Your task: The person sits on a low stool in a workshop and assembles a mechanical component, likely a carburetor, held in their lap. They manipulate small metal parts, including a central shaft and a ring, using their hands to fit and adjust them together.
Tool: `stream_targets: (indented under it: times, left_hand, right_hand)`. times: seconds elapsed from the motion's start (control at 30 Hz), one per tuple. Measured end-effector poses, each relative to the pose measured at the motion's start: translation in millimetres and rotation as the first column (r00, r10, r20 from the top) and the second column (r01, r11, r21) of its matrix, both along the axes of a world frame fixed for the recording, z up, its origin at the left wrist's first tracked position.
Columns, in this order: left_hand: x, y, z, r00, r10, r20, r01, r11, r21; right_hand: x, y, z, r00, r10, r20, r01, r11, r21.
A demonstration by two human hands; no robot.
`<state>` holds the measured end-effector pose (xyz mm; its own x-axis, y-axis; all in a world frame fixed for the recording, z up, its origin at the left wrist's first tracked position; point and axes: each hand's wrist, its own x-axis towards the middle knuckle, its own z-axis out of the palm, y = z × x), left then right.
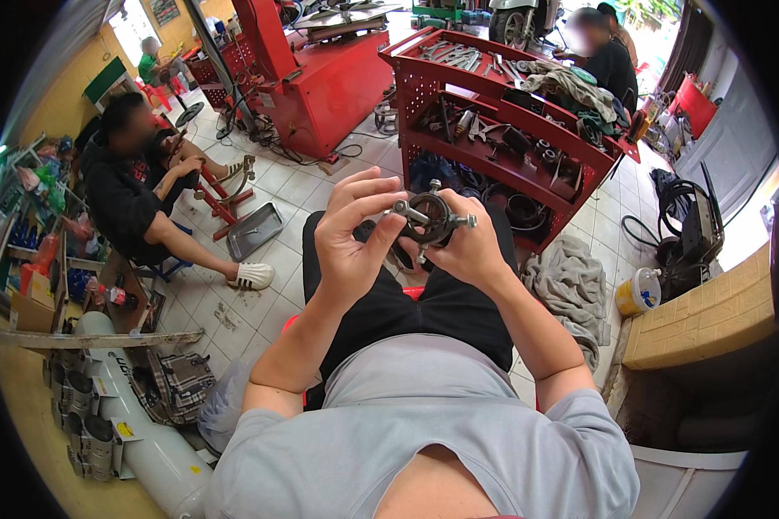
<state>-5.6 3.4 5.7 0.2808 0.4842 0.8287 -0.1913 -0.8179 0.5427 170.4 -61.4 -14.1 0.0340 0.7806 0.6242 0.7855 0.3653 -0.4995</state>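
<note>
In front of my lap I hold a dark, ring-shaped metal part [447,227] with several bolts sticking out around its rim. My right hand [476,246] is wrapped round its right and lower side. The thumb and fingers of my left hand [355,227] close on the outer end of a short metal bolt [414,213] at the ring's left side. The upper fingers of that hand are stretched out. Whether this bolt is fixed to the ring, I cannot tell. The palm side of my right hand is hidden behind the ring.
Ahead to the right stands a red tool cart [511,160] with wrenches [454,56] on top. A person [134,186] sits at the left, near a grey metal tray [256,232] on the tiles. Grey cloth [567,281] and a white bucket [639,292] lie to my right.
</note>
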Motion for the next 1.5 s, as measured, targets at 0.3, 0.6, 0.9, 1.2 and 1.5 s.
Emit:
stream_targets:
  times: [0.3, 0.6, 0.9, 1.2, 1.5]
  left_hand:
    - [-3.1, 2.2, 1.8, 1.000, -0.012, -0.021, 0.012, 1.000, 0.016]
    - [-3.8, -5.8, 7.1, 0.985, -0.050, -0.164, 0.055, 0.998, 0.023]
    - [-0.2, -8.3, 5.0, 0.974, -0.109, -0.201, 0.110, 0.994, -0.007]
    - [-0.8, -4.6, 1.9, 0.995, -0.074, -0.061, 0.074, 0.997, 0.005]
    - [-6.7, 4.1, 6.5, 1.000, -0.012, 0.015, 0.011, 0.999, 0.036]
  right_hand:
    - [-10.8, -1.8, -1.3, 0.986, 0.099, 0.133, -0.115, 0.987, 0.116]
    - [-13.9, -2.1, -1.7, 0.990, 0.076, 0.118, -0.086, 0.993, 0.079]
    - [-0.6, -0.3, 1.6, 1.000, -0.020, 0.020, 0.020, 1.000, -0.013]
    - [1.2, -1.6, 8.9, 0.998, -0.065, -0.010, 0.065, 0.997, 0.032]
    - [-0.9, -2.7, 5.2, 0.999, -0.021, 0.050, 0.020, 1.000, 0.020]
